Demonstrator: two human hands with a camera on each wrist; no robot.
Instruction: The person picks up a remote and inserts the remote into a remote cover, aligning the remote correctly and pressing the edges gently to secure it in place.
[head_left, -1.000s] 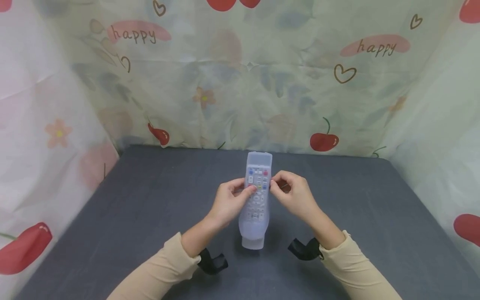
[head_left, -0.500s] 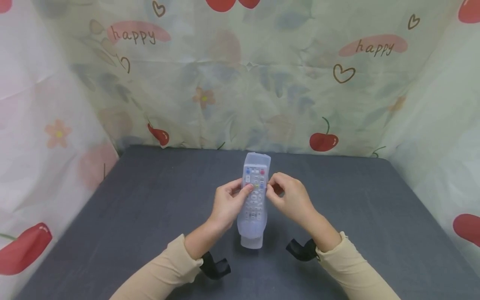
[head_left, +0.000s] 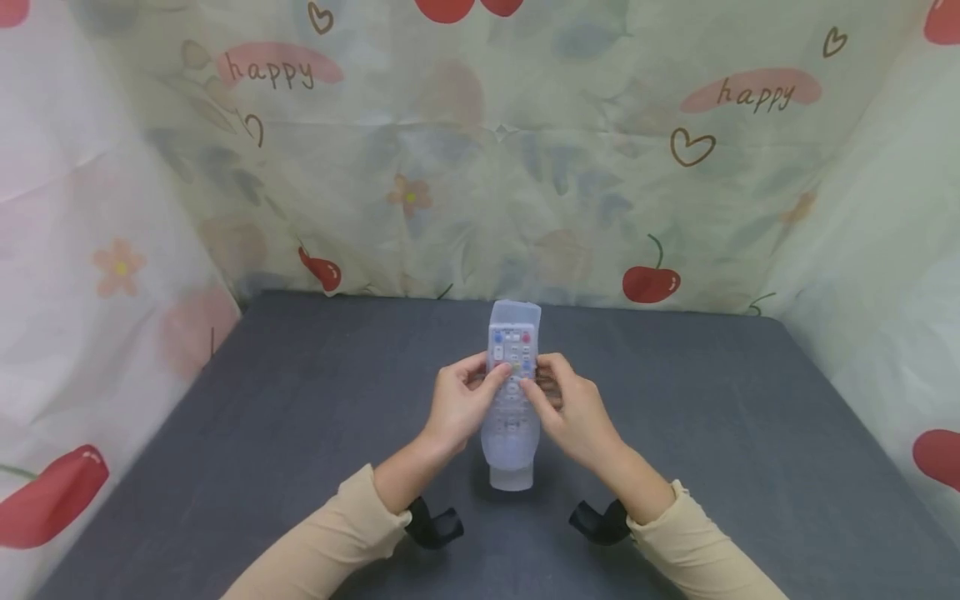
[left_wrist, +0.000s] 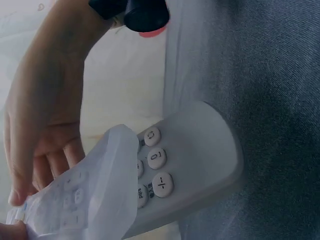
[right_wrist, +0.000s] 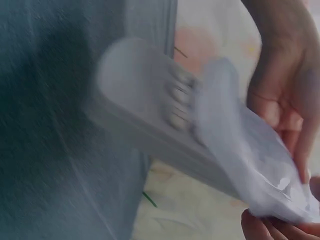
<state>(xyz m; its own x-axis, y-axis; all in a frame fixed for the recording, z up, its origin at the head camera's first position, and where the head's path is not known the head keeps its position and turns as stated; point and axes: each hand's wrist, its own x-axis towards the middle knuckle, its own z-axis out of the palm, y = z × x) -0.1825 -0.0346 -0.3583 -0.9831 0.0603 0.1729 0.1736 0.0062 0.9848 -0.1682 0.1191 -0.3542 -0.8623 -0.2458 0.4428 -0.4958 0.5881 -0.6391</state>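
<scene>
Head view: pinching remote [head_left: 512,477] through frosted sleeve [head_left: 514,313] with left grip [head_left: 459,404] and right grip [head_left: 576,410] from opposite sides, over the tabletop's [head_left: 352,383] middle, near end left uncovered, probably for even, steady control.

From my station I see a pale grey remote [left_wrist: 207,137] with off-white buttons [left_wrist: 162,185] in dark print, plus a few blue and red ones, and a milky, see-through cover [left_wrist: 117,165]. The table [head_left: 337,375] looks dark blue-grey to me, the sleeves [head_left: 322,533] plain beige, the wrist mounts [head_left: 433,529] black. The pale cream cloth [head_left: 337,158] carries red cherries [head_left: 651,284], orange-pink flowers [head_left: 122,267] with yellow centres, brown outlined hearts [head_left: 673,147] and brown "happy" lettering on pink patches [head_left: 327,68].
</scene>
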